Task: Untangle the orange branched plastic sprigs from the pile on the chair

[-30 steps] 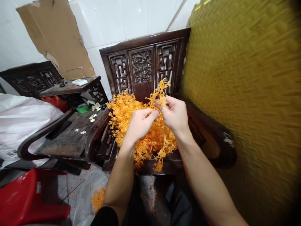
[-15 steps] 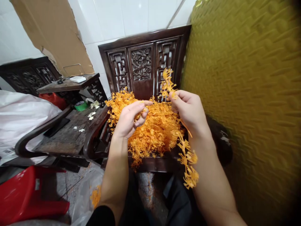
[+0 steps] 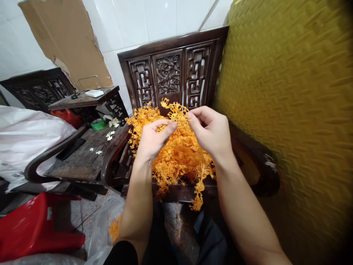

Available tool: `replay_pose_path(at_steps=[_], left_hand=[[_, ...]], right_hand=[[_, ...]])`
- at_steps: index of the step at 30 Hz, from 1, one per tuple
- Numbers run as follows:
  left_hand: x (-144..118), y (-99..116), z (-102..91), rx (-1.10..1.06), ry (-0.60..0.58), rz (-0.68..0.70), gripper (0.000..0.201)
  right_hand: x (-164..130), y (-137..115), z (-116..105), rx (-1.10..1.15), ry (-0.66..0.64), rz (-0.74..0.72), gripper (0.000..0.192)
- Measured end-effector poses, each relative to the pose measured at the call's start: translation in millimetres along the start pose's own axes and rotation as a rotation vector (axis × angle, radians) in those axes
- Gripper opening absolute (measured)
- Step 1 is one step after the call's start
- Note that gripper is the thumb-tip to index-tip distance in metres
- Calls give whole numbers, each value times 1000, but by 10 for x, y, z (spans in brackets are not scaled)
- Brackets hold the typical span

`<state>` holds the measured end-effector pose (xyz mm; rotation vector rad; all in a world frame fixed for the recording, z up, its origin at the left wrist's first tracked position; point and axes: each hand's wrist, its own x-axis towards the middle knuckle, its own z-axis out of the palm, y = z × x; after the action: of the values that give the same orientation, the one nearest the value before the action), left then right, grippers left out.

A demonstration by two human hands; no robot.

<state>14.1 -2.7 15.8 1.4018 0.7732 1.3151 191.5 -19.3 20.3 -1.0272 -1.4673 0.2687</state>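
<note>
In front of me, my right hand (image 3: 211,129) pinches an orange plastic flower sprig (image 3: 178,110) between thumb and fingers. The sprig's tip points up and to the left. My left hand (image 3: 156,138) is closed in a pinch at the sprig's near side, thumb against forefinger. Below both hands, a large heap of orange plastic flower sprigs (image 3: 171,165) fills the seat of a dark carved wooden chair (image 3: 169,101). One orange strand (image 3: 199,191) dangles over the front of the seat below my right hand.
Left stands a second wooden chair (image 3: 79,158) with small white flower pieces (image 3: 109,135) and green tape (image 3: 98,124). A red plastic stool (image 3: 35,224), a clear plastic bag (image 3: 103,224) and a white sack (image 3: 30,136) are nearby. A yellow textured panel (image 3: 289,92) rises at right.
My right hand has turned and come left, bringing the sprig's tip between my hands. My left thumb and forefinger have closed at it. The view has shifted slightly.
</note>
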Motion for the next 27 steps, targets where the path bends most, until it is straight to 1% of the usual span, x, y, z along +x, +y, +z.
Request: replay_pose_path(at_steps=[3,5,9,11,13,15,17,19,20,21,23,25,27], left_hand=[[-10,-13,11,153,55,41,61],[-10,-11,29,213,74,63,71],[17,-16,57,229,135,113,82],[36,-34,47,203,109,159,77],[48,-51,22,205,56,196,61],[51,-56,-5,255,28,224,45],[43,-44,-26,352,47,266,40],[29,-19,-38,460,84,306,40],[21,-4,-41,509,97,325,42],[14,9,-43,555,99,345,43],[1,30,-47,619,58,380,46],[-7,42,-51,654,-3,417,48],[-10,50,-55,675,-31,461,51]], right_hand=[[-26,-38,48,46,-72,-9,17],[-36,-49,70,85,-132,3,16],[-39,-49,89,181,-217,35,14],[-38,-56,87,257,-268,72,15],[-36,-64,79,290,-317,102,18],[-31,-64,68,214,-330,105,19],[-23,-54,54,51,-274,44,16],[-15,-41,36,-70,-192,-58,13],[-13,-37,26,-83,-166,-95,10],[-12,-37,16,-60,-156,-95,8],[-14,-49,-1,62,-189,5,14],[-18,-71,-11,205,-257,128,23],[-18,-90,-18,284,-324,184,29]])
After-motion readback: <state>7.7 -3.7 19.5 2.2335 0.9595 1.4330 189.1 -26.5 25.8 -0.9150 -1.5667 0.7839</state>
